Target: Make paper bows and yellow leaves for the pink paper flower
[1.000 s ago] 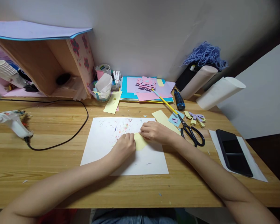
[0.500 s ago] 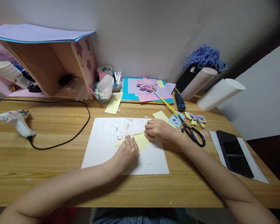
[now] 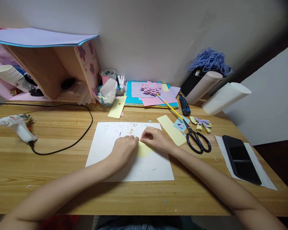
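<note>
A piece of pale yellow paper [image 3: 144,150] lies on a white sheet [image 3: 98,153] at the middle of the table, largely covered by my hands. My left hand [image 3: 125,149] is closed, its fingers curled over the left part and upper edge of the yellow paper. Thumb and fingertips of my right hand [image 3: 156,138] pinch the upper edge close beside the left fingers. Coloured specks and smears mark the top of the white sheet. To the right, black-handled scissors [image 3: 197,140] lie by a yellow paper strip [image 3: 172,129] and a small blue paper piece [image 3: 183,121].
A white glue gun [image 3: 21,127] with a looping black cable [image 3: 86,129] occupies the left side. Behind are an open box [image 3: 86,64], a yellow pencil [image 3: 168,105] and a blue cutter [image 3: 184,104]. A phone [image 3: 241,159] and paper rolls [image 3: 227,98] stand or lie rightward.
My left hand has shifted up and left to the yellow paper's upper edge. My right hand has moved left, close to it, uncovering more of the yellow strip and scissors.
</note>
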`<move>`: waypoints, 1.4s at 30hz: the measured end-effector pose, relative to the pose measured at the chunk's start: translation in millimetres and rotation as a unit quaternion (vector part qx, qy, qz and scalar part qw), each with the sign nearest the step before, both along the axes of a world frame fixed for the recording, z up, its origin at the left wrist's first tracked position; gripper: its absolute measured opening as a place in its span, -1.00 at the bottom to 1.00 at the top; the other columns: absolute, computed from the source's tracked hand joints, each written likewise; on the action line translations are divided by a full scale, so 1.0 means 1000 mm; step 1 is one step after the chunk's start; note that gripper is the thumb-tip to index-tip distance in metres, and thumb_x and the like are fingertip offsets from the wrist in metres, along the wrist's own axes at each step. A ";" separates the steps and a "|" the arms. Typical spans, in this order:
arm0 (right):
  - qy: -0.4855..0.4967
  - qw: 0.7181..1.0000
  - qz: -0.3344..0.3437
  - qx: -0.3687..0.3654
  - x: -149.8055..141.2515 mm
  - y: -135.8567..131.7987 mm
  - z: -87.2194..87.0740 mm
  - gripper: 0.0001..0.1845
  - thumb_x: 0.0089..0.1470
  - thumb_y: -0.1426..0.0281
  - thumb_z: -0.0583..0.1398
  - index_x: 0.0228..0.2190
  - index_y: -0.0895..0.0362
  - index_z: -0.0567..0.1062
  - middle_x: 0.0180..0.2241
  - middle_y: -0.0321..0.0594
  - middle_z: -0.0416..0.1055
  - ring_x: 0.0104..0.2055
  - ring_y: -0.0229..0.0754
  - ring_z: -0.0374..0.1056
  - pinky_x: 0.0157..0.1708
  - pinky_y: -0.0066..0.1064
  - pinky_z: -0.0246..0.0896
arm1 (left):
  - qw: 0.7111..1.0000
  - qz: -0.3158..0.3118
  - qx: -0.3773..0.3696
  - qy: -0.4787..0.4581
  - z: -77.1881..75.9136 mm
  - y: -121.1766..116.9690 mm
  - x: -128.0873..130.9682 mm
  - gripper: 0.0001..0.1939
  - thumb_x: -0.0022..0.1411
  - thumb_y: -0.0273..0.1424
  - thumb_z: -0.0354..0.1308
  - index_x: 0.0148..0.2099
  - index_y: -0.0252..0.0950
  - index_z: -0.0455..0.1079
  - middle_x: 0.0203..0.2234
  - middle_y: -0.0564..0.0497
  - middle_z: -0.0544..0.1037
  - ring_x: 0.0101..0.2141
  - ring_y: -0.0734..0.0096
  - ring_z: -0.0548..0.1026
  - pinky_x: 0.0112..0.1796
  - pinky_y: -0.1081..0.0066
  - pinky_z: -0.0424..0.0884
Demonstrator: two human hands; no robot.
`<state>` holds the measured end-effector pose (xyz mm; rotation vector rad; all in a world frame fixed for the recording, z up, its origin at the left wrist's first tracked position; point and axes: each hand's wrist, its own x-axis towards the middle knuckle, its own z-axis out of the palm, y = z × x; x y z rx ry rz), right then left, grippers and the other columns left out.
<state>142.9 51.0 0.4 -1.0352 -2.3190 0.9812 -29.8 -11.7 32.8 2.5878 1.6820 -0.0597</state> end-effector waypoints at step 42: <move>-0.018 0.968 0.127 0.215 0.008 0.009 -0.004 -0.91 0.09 0.49 0.08 -0.43 0.15 0.37 -0.45 -0.18 0.35 -0.35 -0.18 0.23 -0.36 -0.39 0.15 | 0.979 -0.072 0.129 -0.142 -0.031 0.019 -0.012 -0.78 0.23 -0.47 -0.02 -0.38 -0.29 0.43 -0.51 0.00 0.46 -0.43 0.39 0.36 -0.37 0.35 0.15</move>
